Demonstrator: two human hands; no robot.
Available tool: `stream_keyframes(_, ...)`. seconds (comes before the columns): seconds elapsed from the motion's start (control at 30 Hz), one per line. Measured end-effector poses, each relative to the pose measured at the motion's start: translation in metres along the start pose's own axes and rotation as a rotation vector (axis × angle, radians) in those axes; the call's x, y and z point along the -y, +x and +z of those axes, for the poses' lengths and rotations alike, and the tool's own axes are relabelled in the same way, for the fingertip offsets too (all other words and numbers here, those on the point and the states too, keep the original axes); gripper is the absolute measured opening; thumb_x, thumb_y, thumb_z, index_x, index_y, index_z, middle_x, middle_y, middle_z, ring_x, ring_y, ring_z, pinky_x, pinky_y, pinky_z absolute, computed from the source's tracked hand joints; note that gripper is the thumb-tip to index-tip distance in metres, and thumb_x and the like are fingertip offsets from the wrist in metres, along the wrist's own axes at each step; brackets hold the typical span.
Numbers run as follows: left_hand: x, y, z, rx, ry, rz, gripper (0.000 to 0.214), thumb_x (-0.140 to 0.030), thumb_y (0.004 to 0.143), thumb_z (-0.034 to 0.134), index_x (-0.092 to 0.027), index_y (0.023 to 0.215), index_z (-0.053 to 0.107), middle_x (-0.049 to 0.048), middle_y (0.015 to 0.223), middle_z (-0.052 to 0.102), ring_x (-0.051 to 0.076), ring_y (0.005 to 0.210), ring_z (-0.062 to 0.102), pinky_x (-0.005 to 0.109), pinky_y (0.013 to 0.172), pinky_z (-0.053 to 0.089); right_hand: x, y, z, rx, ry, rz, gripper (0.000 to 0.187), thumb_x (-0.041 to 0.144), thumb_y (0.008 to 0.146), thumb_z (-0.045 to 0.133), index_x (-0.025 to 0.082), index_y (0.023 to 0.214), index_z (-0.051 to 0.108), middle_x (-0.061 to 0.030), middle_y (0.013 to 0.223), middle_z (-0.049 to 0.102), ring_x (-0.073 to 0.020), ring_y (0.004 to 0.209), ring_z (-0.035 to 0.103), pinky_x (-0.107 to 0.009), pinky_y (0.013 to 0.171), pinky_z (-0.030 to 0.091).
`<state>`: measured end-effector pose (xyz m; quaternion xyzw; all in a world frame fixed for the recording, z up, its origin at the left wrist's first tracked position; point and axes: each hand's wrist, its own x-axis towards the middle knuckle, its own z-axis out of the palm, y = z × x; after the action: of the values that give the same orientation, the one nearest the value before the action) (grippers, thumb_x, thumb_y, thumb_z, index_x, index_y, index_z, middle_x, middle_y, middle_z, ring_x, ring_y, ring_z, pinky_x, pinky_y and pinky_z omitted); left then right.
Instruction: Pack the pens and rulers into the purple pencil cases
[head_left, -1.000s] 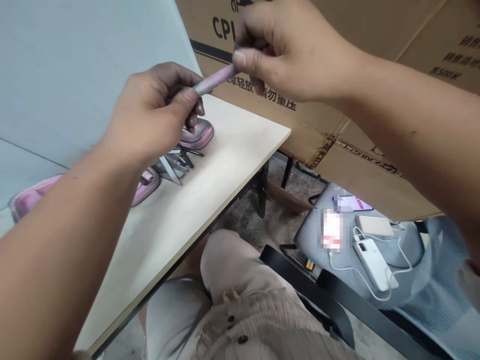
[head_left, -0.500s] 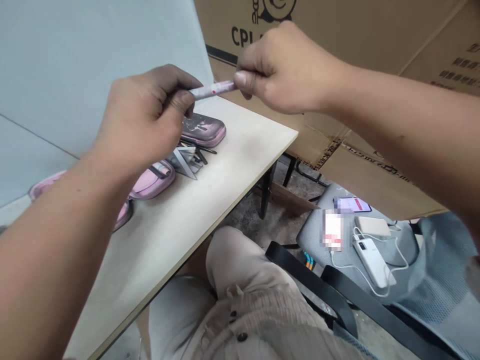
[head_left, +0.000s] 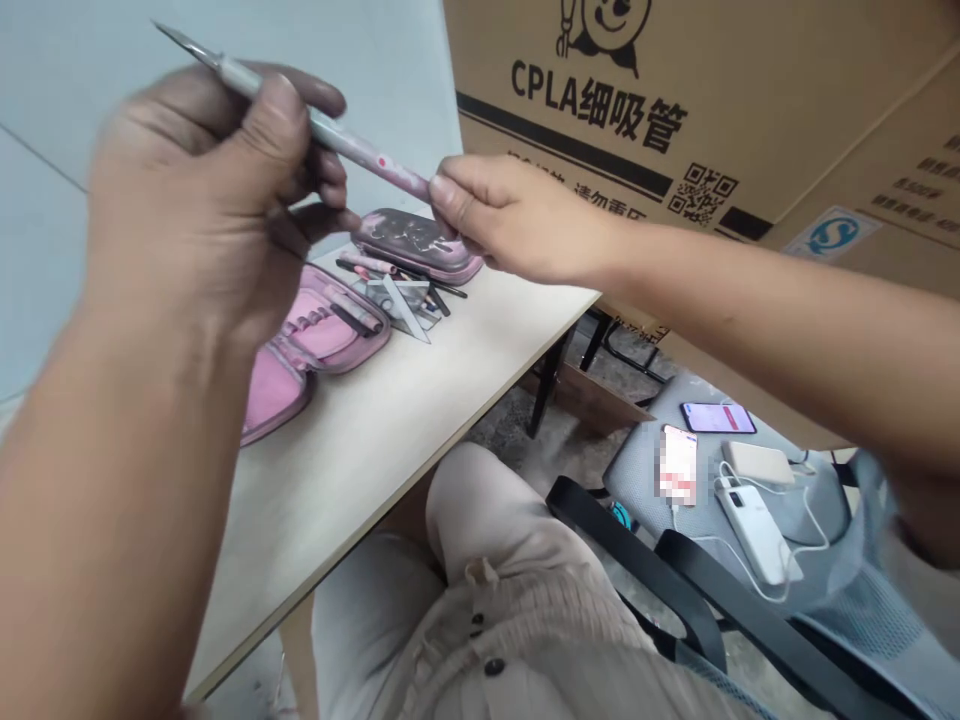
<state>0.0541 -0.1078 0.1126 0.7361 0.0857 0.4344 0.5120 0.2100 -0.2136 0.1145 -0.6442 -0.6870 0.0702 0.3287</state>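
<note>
A slim pale pen (head_left: 352, 150) with a pink-tinged end, a small red dot and a pointed silver tip is held up slantwise above the table. My left hand (head_left: 202, 190) pinches it near the tip with thumb and forefinger, while the other fingers hang loose. The pink end sits between the closed fingers of my right hand (head_left: 525, 215). Below lie an open pink pencil case (head_left: 349, 345), a closed dark pencil case (head_left: 412, 240) with pink edging, a clear set square (head_left: 409, 308) and several loose pens and pencils.
The white table (head_left: 360, 440) ends along a diagonal edge by my knees. Behind it stands a large cardboard box (head_left: 750, 120). At right, a grey chair seat (head_left: 645, 465) carries phones, a white power bank (head_left: 756, 530) and cables; black armrests (head_left: 630, 560) lie closer.
My left hand has turned and shifted up and left, so the pen's silver tip now shows. My right hand has moved lower. The view has swung slightly, revealing more of the open case.
</note>
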Motion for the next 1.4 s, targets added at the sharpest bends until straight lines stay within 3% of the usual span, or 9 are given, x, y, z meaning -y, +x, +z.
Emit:
stream_keyframes(0.13, 0.019, -0.014, 0.006, -0.050, -0.075, -0.083, 0.022, -0.034, 0.085, 0.051, -0.016, 0.080, 0.064, 0.0017, 0.065, 0.052, 0.011, 0.061, 0.051, 0.028, 0.062, 0.048, 0.004, 0.009, 0.030, -0.012, -0.032, -0.032, 0.026, 0.029, 0.092, 0.031, 0.020, 0.068, 0.038, 0.0010, 0.073, 0.053, -0.0116, 0.075, 0.052, -0.026, 0.071, 0.040)
stream_keyframes(0.27, 0.036, -0.028, 0.005, -0.062, -0.119, -0.120, 0.025, -0.034, 0.088, 0.045, -0.015, 0.074, 0.054, 0.0009, 0.067, 0.052, 0.015, 0.074, 0.059, 0.035, 0.074, 0.049, -0.005, 0.011, 0.053, 0.097, 0.040, -0.105, 0.011, 0.025, 0.087, 0.042, 0.021, 0.077, 0.042, 0.0012, 0.082, 0.056, -0.0124, 0.084, 0.052, -0.027, 0.078, 0.043)
stream_keyframes(0.3, 0.038, -0.032, 0.003, -0.077, -0.118, -0.157, 0.026, -0.034, 0.089, 0.043, -0.016, 0.073, 0.052, 0.0004, 0.064, 0.051, 0.015, 0.074, 0.059, 0.034, 0.073, 0.049, -0.009, 0.011, 0.056, 0.128, 0.060, -0.115, 0.006, 0.022, 0.083, 0.047, 0.022, 0.079, 0.042, 0.0015, 0.082, 0.056, -0.0124, 0.084, 0.052, -0.027, 0.077, 0.044)
stream_keyframes(0.43, 0.039, -0.049, -0.015, -0.057, -0.081, -0.359, 0.021, -0.032, 0.087, 0.045, -0.020, 0.071, 0.049, -0.0012, 0.057, 0.049, 0.012, 0.060, 0.052, 0.025, 0.057, 0.046, -0.019, 0.013, 0.052, 0.186, 0.192, -0.032, 0.019, 0.010, 0.072, 0.055, 0.023, 0.080, 0.043, 0.0018, 0.081, 0.057, -0.0133, 0.080, 0.055, -0.027, 0.072, 0.047)
stream_keyframes(0.57, 0.047, -0.069, -0.027, 0.069, 0.029, -0.440, 0.020, -0.033, 0.086, 0.047, -0.021, 0.069, 0.045, -0.0032, 0.056, 0.044, 0.008, 0.050, 0.041, 0.020, 0.049, 0.041, -0.013, 0.019, 0.040, 0.066, 0.424, 0.042, 0.019, 0.010, 0.073, 0.054, 0.026, 0.078, 0.045, 0.0023, 0.081, 0.058, -0.0142, 0.082, 0.059, -0.027, 0.068, 0.049)
stream_keyframes(0.77, 0.062, -0.088, -0.025, 0.095, 0.151, -0.542, 0.021, -0.036, 0.085, 0.046, -0.018, 0.074, 0.045, -0.0031, 0.059, 0.043, 0.008, 0.052, 0.044, 0.020, 0.049, 0.046, -0.005, 0.024, 0.047, -0.141, 0.637, -0.024, 0.013, 0.018, 0.082, 0.050, 0.026, 0.089, 0.042, 0.0011, 0.088, 0.058, -0.0132, 0.081, 0.061, -0.030, 0.069, 0.051)
stream_keyframes(0.93, 0.073, -0.093, -0.025, 0.160, 0.176, -0.562, 0.024, -0.038, 0.087, 0.042, -0.018, 0.074, 0.043, -0.0030, 0.063, 0.042, 0.007, 0.053, 0.043, 0.020, 0.049, 0.047, -0.020, 0.021, 0.065, -0.222, 0.717, 0.019, 0.015, 0.026, 0.082, 0.052, 0.028, 0.093, 0.042, 0.0002, 0.090, 0.059, -0.0153, 0.083, 0.062, -0.035, 0.072, 0.052)
stream_keyframes(1.13, 0.075, -0.090, -0.019, 0.212, 0.219, -0.560, 0.024, -0.036, 0.088, 0.038, -0.017, 0.073, 0.043, -0.0026, 0.062, 0.041, 0.008, 0.054, 0.043, 0.019, 0.049, 0.047, -0.026, 0.022, 0.072, -0.135, 0.737, 0.018, 0.019, 0.029, 0.081, 0.054, 0.029, 0.097, 0.044, -0.0007, 0.091, 0.059, -0.0169, 0.083, 0.061, -0.039, 0.077, 0.052)
stream_keyframes(1.4, 0.073, -0.072, 0.011, 0.194, 0.111, -0.556, 0.023, -0.035, 0.087, 0.043, -0.017, 0.072, 0.044, -0.0039, 0.058, 0.037, 0.007, 0.050, 0.039, 0.018, 0.046, 0.043, -0.036, 0.013, 0.072, -0.078, 0.636, 0.022, 0.013, 0.028, 0.078, 0.056, 0.025, 0.089, 0.048, -0.0010, 0.083, 0.060, -0.0179, 0.083, 0.059, -0.042, 0.078, 0.052)
